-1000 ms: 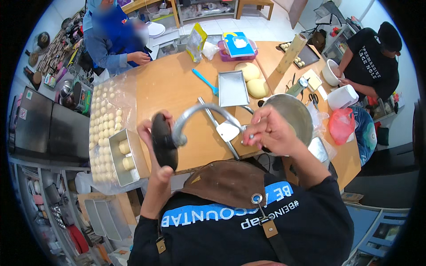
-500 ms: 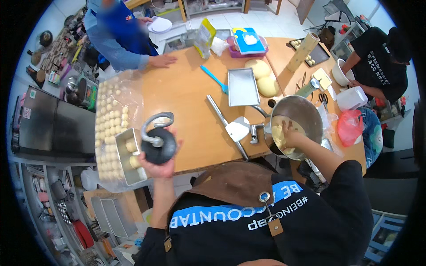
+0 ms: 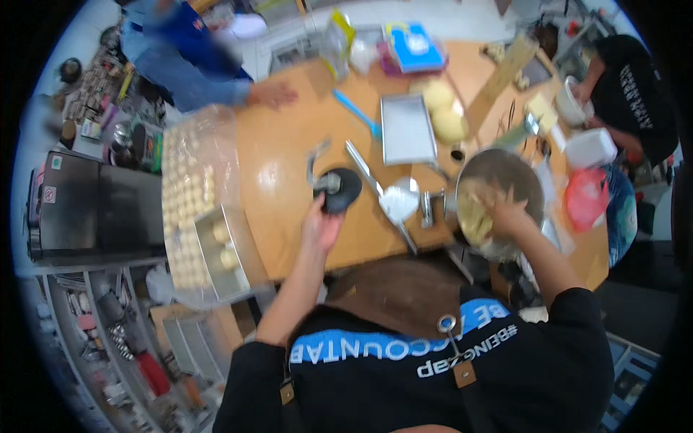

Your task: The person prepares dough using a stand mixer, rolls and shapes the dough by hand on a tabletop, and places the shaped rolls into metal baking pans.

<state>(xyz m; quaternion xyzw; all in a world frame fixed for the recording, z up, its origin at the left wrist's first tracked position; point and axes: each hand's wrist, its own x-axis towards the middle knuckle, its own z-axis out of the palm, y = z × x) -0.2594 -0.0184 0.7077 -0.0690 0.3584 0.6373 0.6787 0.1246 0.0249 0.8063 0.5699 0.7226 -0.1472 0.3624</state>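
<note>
My left hand [image 3: 321, 225] reaches forward over the wooden table [image 3: 289, 180] and grips the black round base of a mixer dough hook [image 3: 336, 189]. The hook's metal curl points toward the far side, and its base sits low on the tabletop. My right hand [image 3: 505, 214] is down inside a large steel mixing bowl [image 3: 505, 167] at the table's right. Its fingers are spread on the pale yellow dough [image 3: 473, 216] in the bowl.
A white scraper [image 3: 399, 202], an empty steel tray [image 3: 408, 130] and a blue spatula [image 3: 357, 114] lie mid-table. Plastic-covered dough balls [image 3: 189, 195] fill the left edge. A person in blue rests a hand [image 3: 273, 94] on the far side. Another person [image 3: 639, 86] works at the right.
My left hand has carried the dough hook from near my body forward and down onto the table. My right hand left the hook and went into the steel bowl.
</note>
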